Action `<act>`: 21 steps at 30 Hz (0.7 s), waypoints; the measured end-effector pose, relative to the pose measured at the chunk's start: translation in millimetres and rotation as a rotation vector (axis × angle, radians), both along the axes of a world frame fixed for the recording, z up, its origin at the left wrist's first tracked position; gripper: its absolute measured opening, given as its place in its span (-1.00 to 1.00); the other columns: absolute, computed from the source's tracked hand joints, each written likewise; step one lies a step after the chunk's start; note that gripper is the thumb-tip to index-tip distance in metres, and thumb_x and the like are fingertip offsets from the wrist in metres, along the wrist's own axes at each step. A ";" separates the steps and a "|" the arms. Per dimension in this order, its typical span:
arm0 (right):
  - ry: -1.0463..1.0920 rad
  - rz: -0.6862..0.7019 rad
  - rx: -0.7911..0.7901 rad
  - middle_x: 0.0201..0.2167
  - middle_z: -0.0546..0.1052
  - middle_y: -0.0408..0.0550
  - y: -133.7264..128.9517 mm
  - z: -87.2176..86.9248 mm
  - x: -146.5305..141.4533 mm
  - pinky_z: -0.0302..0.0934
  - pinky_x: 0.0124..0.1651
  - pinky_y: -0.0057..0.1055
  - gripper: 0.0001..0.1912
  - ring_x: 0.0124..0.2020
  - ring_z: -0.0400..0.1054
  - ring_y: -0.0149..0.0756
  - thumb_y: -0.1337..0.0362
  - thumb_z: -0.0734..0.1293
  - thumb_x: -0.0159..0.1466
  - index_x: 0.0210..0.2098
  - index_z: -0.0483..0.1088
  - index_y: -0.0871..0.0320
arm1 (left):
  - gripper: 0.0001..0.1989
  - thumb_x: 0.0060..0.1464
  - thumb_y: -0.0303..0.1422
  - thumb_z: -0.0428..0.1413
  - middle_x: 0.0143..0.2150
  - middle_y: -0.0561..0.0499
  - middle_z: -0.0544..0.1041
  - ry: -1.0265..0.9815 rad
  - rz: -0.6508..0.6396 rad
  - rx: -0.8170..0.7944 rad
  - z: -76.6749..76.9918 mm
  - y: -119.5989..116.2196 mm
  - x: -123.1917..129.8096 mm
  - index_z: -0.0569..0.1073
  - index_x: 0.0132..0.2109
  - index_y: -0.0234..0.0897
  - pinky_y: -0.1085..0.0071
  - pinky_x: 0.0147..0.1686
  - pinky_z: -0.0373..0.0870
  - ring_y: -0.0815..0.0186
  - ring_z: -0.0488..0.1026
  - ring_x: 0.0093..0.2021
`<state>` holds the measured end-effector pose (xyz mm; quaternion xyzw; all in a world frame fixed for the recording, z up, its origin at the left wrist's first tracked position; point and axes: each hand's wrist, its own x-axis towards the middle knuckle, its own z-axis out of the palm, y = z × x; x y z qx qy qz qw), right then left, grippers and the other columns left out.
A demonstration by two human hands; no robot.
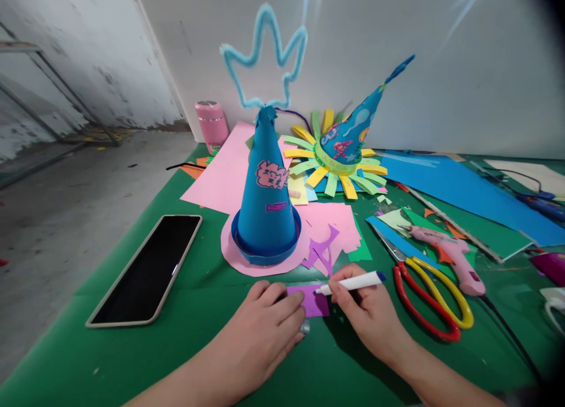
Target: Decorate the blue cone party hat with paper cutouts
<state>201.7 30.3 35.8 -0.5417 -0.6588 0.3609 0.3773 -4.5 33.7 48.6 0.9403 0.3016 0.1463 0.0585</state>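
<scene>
My right hand (pixel 364 304) is closed round a white marker (pixel 355 282) with a dark blue end. Its tip touches or hovers just over a small piece of purple paper (pixel 315 304); which one I cannot tell. Fingers curled, my left hand (pixel 269 321) holds the left side of that paper down on the table. A small greyish object (pixel 305 326) shows by its fingertips, too covered to name. Just beyond stands a blue paper cone hat (pixel 265 218) on a pink round brim, with a pink drawn cutout, a purple label and a light blue fuzzy crown outline (pixel 266 18) on top.
Scissors (pixel 426 301) and a pink glue gun (pixel 450 257) with a cord lie to the right. A phone (pixel 148 271) rests at left. Behind are a second decorated cone hat (pixel 348 142), a pink bottle (pixel 212 127), blue card (pixel 468 189) and purple scraps (pixel 324 248) on the green table (pixel 212 301).
</scene>
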 end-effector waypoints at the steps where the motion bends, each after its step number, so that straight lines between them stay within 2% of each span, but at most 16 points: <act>1: 0.003 0.007 0.002 -0.58 0.34 -0.16 0.2 -0.8 0.3 0.12 -0.52 -0.47 -0.81 -0.54 0.25 -0.35 0.18 0.17 0.27 -0.39 0.28 0.14 | -0.80 0.18 -0.38 -0.06 -0.13 0.00 0.48 -0.004 -0.002 0.002 0.3 0.0 0.2 0.37 -0.06 -0.24 0.30 -0.18 0.21 0.24 0.30 -0.18; 11: -0.016 0.000 0.026 -0.59 0.37 -0.17 -0.2 2.6 -0.5 0.13 -0.51 -0.47 -0.82 -0.57 0.24 -0.37 0.18 0.17 0.27 -0.38 0.29 0.14 | -0.77 0.19 -0.39 -0.07 -0.12 0.00 0.48 -0.003 -0.011 0.011 1.1 0.3 -0.2 0.36 -0.04 -0.25 0.28 -0.17 0.21 0.23 0.30 -0.19; 21: -0.006 0.012 -0.023 -0.62 0.24 -0.22 0.6 1.5 -1.7 0.05 -0.53 -0.46 -0.81 -0.60 0.13 -0.38 0.17 0.15 0.29 -0.38 0.24 0.12 | -0.76 0.20 -0.39 -0.10 -0.11 -0.01 0.48 -0.017 -0.014 0.006 -3.1 0.0 -1.3 0.35 -0.03 -0.25 0.27 -0.16 0.21 0.22 0.29 -0.18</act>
